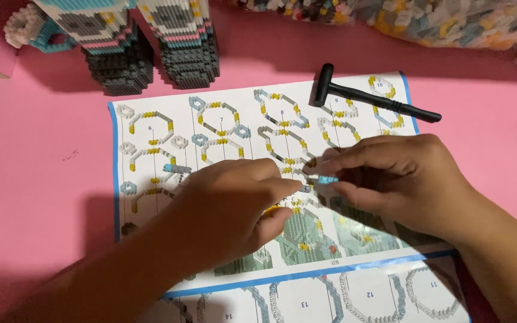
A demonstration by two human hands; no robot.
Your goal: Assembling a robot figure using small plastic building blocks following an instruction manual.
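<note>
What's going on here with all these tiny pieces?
A person is working over an instruction sheet spread on a pink table. The right hand pinches a small light-blue brick piece between its fingertips, while the left hand meets it at the middle of the sheet. A small black hammer lies at the sheet's top edge, and two part-built block towers stand behind.
</note>
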